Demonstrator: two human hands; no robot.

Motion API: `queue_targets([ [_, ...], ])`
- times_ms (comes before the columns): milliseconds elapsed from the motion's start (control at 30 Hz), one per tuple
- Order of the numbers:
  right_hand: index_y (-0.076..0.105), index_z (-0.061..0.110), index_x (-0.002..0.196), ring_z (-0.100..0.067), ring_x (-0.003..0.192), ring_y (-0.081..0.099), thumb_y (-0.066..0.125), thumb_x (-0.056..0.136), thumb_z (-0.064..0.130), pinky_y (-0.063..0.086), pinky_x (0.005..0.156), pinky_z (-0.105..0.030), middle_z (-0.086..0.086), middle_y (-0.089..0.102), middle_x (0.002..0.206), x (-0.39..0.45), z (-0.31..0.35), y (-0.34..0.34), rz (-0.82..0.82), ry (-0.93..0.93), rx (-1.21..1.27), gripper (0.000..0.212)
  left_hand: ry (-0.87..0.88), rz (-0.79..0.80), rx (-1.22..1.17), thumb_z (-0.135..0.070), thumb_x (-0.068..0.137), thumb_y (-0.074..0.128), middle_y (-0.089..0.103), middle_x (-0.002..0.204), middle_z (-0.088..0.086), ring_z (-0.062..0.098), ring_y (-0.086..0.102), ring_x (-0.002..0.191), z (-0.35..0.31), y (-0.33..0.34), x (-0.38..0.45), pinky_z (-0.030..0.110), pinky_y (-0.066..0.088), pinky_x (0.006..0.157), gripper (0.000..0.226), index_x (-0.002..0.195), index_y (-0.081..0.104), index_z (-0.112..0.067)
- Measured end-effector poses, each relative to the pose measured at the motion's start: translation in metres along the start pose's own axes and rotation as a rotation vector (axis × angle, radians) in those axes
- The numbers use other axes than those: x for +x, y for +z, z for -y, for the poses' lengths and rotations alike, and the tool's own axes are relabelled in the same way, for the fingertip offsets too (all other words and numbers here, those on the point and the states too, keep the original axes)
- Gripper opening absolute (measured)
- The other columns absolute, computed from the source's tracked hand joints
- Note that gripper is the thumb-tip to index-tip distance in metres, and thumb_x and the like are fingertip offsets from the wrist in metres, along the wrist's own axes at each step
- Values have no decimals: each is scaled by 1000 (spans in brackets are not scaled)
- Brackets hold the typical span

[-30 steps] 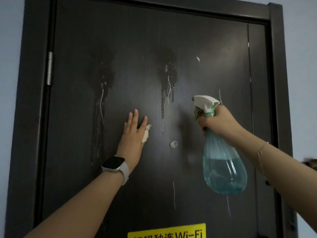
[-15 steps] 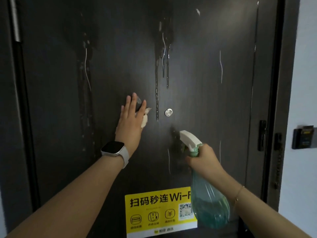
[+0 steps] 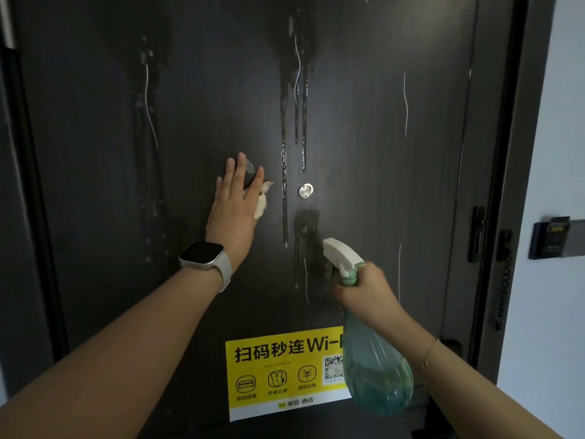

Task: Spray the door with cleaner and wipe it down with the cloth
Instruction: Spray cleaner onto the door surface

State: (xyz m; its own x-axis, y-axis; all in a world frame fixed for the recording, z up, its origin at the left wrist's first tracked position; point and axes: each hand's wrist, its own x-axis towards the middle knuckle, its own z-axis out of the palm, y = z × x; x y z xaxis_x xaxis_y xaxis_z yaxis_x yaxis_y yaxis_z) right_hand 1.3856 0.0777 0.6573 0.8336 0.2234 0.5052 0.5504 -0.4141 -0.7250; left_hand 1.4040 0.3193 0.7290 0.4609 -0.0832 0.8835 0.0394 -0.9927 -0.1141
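Dark, wood-grained door panel [image 3: 364, 128] fills my view much as it did half a second ago, though a fresh wet patch now glistens just below the small round metal peephole [image 3: 305, 190]. My right hand [image 3: 368, 293] has barely shifted; its grip is clamped round the neck of the translucent green spray bottle with a white trigger head [image 3: 373, 365]. The bottle's long axis runs down and slightly right, the nozzle pointing up-left at the door, close to that wet patch. My left hand [image 3: 235, 204], a white smartwatch [image 3: 205, 258] on its wrist, stays flat against the panel left of the peephole, fingers straight, pressing the pale crumpled cloth [image 3: 262, 201]. Only an edge of the cloth shows by my thumb; the rest is hidden under my palm. The bottle covers the right end of the yellow Wi-Fi sticker [image 3: 278, 369] low on the door. Drip streaks run down above the peephole.
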Motion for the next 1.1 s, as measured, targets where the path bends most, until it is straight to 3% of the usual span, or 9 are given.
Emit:
queue_targets([
  [133, 60, 11, 80, -8, 49, 47, 62, 77, -1, 38, 46, -19, 4, 52, 58, -2, -2, -2, -2, 13, -7, 12, 7, -6, -9, -2, 86, 70, -2, 162, 17, 36, -4, 149, 0, -1, 0, 46, 0, 118, 87, 155, 19, -15],
  [467, 61, 3, 70, -18, 44, 57, 58, 71, -8, 52, 54, -35, -4, 57, 48, 17, 20, -43, -82, -1, 119, 11, -29, -23, -15, 1, 85, 66, -1, 163, 16, 32, -3, 150, -7, -20, 11, 44, 0, 120, 88, 156, 15, -16],
  [600, 61, -9, 82, -22, 42, 55, 53, 73, -10, 51, 49, -34, -15, 57, 58, 49, 48, -84, -106, -53, 183, 13, 1, -99, 25, 0, 86, 65, -5, 163, 16, 33, -4, 150, -8, -38, 54, 46, 1, 121, 89, 156, 12, -14],
  [733, 63, -8, 79, -24, 43, 55, 56, 74, -8, 50, 49, -32, -13, 57, 54, 90, 76, -121, -197, -100, 171, 10, -63, -141, 11, 4, 82, 68, -3, 162, 18, 35, -2, 150, -2, -57, 101, 48, 4, 122, 93, 156, 12, -8],
  [867, 61, 8, 61, -21, 53, 57, 61, 70, -3, 52, 60, -38, -4, 57, 52, 136, 105, -159, -354, -180, 91, 14, -120, -155, 49, -5, 88, 62, -1, 162, 20, 37, -2, 149, -6, -57, 121, 49, 4, 120, 83, 155, 12, -4],
  [1100, 63, -1, 78, -22, 45, 54, 59, 73, -8, 50, 52, -33, -10, 54, 59, 167, 143, -208, -412, -202, 61, 9, -90, -201, 41, -7, 86, 66, 10, 161, 20, 39, 7, 149, 1, -45, 118, 49, 9, 119, 80, 153, 22, -3],
])
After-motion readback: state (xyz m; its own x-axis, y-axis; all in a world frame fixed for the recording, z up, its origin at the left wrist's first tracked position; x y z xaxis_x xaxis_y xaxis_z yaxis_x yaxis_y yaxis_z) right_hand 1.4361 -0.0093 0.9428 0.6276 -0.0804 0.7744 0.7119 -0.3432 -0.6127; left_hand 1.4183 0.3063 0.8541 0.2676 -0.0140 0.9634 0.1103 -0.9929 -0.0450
